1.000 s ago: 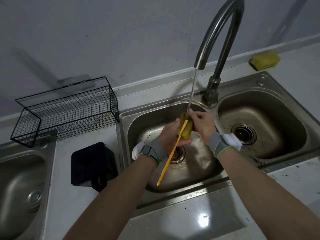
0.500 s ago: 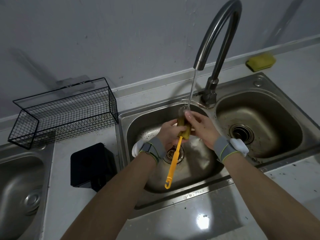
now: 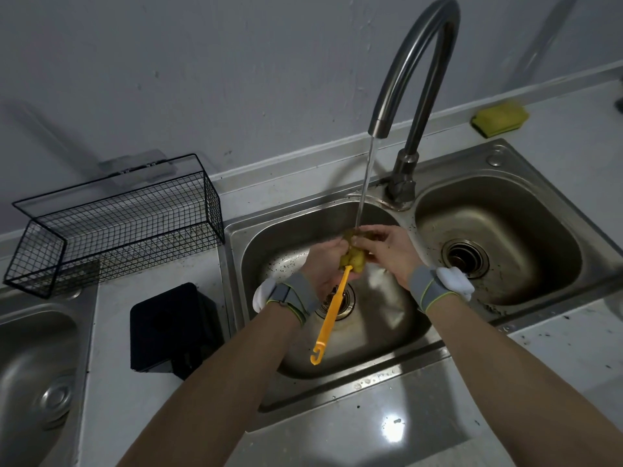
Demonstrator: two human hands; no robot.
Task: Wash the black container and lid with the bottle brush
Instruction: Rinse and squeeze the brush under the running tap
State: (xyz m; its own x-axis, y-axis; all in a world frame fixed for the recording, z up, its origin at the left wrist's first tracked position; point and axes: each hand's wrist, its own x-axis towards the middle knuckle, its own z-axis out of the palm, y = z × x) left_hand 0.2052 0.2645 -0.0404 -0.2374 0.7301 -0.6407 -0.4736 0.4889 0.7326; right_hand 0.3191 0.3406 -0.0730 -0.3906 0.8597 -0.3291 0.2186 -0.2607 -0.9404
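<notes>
Grey countertop (image 3: 387, 429) is carrying the double sink (image 3: 435, 352); black container (image 3: 172, 326) is sitting left of it, wire basket (image 3: 114, 224) behind that, yellow sponge (image 3: 500, 117) lying at back right.

No text, label, brand, number or sign can be read anywhere in the view. The black container (image 3: 175, 326) on the worktop (image 3: 556, 352) shows plain dark faces, and the tap (image 3: 414, 79), the sink (image 3: 381, 332) and the orange brush (image 3: 332, 315) carry no legible marking. The wristbands and the wire basket (image 3: 114, 227) are likewise bare of any writing.
</notes>
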